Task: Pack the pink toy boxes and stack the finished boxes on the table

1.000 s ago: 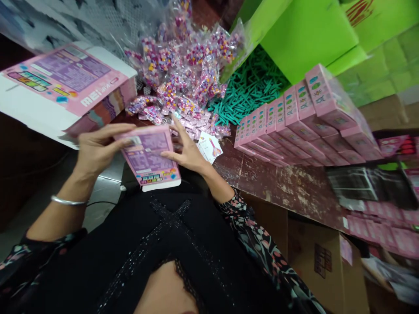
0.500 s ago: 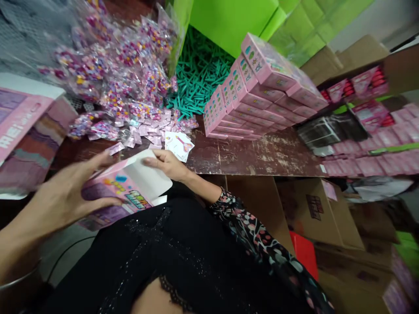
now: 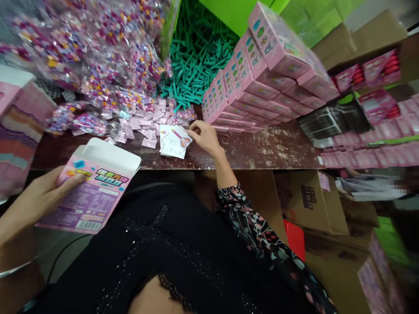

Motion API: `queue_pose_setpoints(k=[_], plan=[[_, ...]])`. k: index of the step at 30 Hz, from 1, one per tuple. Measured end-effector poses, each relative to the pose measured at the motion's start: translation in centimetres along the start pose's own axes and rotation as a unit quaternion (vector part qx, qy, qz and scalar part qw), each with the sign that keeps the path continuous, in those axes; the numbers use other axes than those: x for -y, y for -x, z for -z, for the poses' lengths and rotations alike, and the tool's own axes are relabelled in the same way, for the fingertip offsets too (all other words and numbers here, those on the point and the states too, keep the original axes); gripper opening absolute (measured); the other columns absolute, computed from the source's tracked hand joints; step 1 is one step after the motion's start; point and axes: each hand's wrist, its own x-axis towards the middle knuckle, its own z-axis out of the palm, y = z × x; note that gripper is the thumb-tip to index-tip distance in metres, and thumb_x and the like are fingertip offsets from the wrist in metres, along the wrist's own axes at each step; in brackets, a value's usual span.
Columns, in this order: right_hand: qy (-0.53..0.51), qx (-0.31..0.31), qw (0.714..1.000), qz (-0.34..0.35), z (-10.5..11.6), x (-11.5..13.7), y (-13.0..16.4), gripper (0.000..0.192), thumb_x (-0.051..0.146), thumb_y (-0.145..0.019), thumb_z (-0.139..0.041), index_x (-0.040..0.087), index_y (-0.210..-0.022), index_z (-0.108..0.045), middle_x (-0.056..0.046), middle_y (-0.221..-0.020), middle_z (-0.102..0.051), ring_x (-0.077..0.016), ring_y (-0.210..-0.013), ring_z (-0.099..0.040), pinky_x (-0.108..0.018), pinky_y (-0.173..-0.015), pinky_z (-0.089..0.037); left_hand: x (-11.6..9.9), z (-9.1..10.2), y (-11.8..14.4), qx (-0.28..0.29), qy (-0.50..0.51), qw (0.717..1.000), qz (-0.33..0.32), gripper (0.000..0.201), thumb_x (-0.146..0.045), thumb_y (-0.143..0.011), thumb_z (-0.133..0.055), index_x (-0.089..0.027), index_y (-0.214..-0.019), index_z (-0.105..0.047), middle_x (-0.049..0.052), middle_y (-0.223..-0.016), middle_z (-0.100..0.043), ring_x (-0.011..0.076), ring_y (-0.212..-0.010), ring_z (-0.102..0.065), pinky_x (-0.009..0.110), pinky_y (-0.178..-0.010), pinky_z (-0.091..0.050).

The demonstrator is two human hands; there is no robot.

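Observation:
My left hand [image 3: 39,194] grips a pink printed carton [image 3: 93,187] by its left side, with the white top flap standing open. My right hand [image 3: 204,136] has reached onto the brown table [image 3: 262,152] and its fingertips touch a small stack of white leaflets [image 3: 173,140]. Beside the leaflets lie small pink sachets [image 3: 144,126] and clear bags of coloured beads [image 3: 98,69].
Stacked closed pink cartons [image 3: 262,78] rise at the table's back right, teal sticks [image 3: 196,56] are heaped in a green box behind. More pink packs [image 3: 376,131] fill the right side. Brown cardboard boxes [image 3: 310,200] stand under the table. A larger pink box [image 3: 16,126] sits far left.
My right hand has let go of the carton and moved out to the leaflets on the table. The left hand has swung the carton down and left, its flap now open.

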Motion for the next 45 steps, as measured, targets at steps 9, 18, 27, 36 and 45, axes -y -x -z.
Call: queue_pose_setpoints(k=[9, 18, 27, 36, 45], plan=[[0.103, 0.073, 0.991, 0.038, -4.9, 4.8, 4.1, 0.068, 0.028, -0.091, -0.112, 0.018, -0.147, -0.075, -0.018, -0.154, -0.072, -0.0390, -0.145, -0.065, -0.058, -0.124, -0.061, 0.1, -0.9, -1.3, 0.027, -0.006, 0.999, -0.039, 0.073, -0.093, -0.068, -0.079, -0.030, -0.103, -0.088, 0.009, -0.107, -0.093, 0.0445, -0.097, -0.084, 0.054, -0.091, -0.071], [0.012, 0.115, 0.992, 0.055, -3.5, 3.5, 4.5, 0.033, 0.021, -0.105, -0.096, 0.024, -0.131, -0.077, -0.008, -0.127, -0.085, -0.0318, -0.128, -0.071, -0.049, -0.116, -0.058, -0.7, -1.3, -1.2, 0.047, -0.005, 0.999, -0.007, 0.079, -0.094, -0.062, -0.075, -0.027, -0.103, -0.085, 0.013, -0.114, -0.093, 0.0466, -0.107, -0.085, 0.056, -0.099, -0.068], [-0.125, 0.073, 0.989, 0.013, -2.5, 2.1, 3.5, 0.016, 0.039, -0.110, -0.081, 0.025, -0.102, -0.084, -0.004, -0.111, -0.089, -0.0250, -0.106, -0.075, -0.042, -0.108, -0.058, 0.5, -1.0, -1.5, 0.085, 0.001, 0.996, -0.028, 0.100, -0.109, -0.066, -0.079, -0.023, -0.117, -0.089, 0.015, -0.123, -0.094, 0.0469, -0.111, -0.087, 0.049, -0.090, -0.070], [-0.303, 0.029, 0.951, 0.051, -3.4, 10.5, 2.0, 0.035, 0.056, -0.114, -0.080, 0.022, -0.119, -0.084, -0.007, -0.116, -0.084, -0.0248, -0.113, -0.080, -0.039, -0.102, -0.068, -0.8, -1.4, -1.5, 0.055, 0.043, 0.989, -0.129, 0.074, -0.091, -0.078, -0.084, -0.025, -0.111, -0.092, 0.012, -0.105, -0.089, 0.0331, -0.088, -0.079, 0.040, -0.076, -0.065], [0.025, 0.137, 0.983, 0.117, -6.8, 15.1, -4.1, 0.026, 0.023, -0.128, -0.061, 0.015, -0.133, -0.085, -0.010, -0.125, -0.089, -0.0236, -0.118, -0.085, -0.034, -0.109, -0.061, 0.6, 0.1, -0.3, 0.049, 0.039, 0.994, -0.084, 0.086, -0.097, -0.080, -0.076, -0.021, -0.117, -0.088, 0.011, -0.108, -0.090, 0.0314, -0.090, -0.080, 0.035, -0.073, -0.065]])
